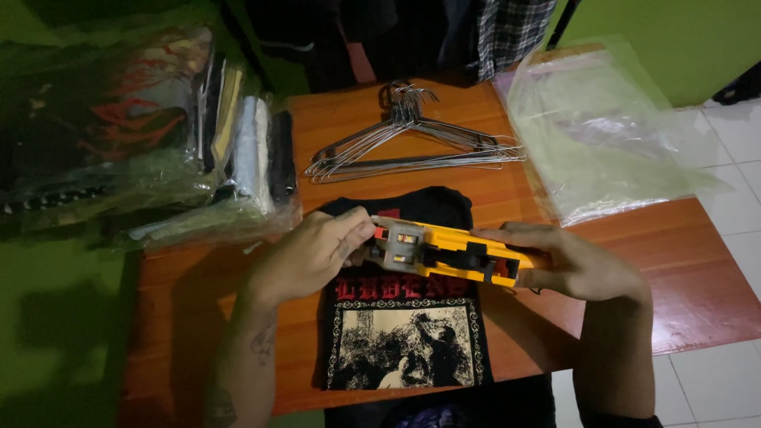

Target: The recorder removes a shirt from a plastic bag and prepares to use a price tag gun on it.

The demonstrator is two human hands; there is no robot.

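Observation:
A yellow and black tagging gun (pixel 448 254) is held flat above a folded black T-shirt (pixel 404 337) with a pale printed picture and red lettering. My right hand (pixel 571 265) grips the gun's handle end. My left hand (pixel 313 254) pinches the grey nose of the gun at its left end. The shirt lies on a reddish wooden table (pixel 198 317), with its collar pointing away from me.
Several wire hangers (pixel 408 139) lie at the table's far side. Clear plastic bags (pixel 602 135) are stacked at the far right. A pile of bagged folded garments (pixel 158 143) sits at the left. White floor tiles (pixel 737 238) show to the right.

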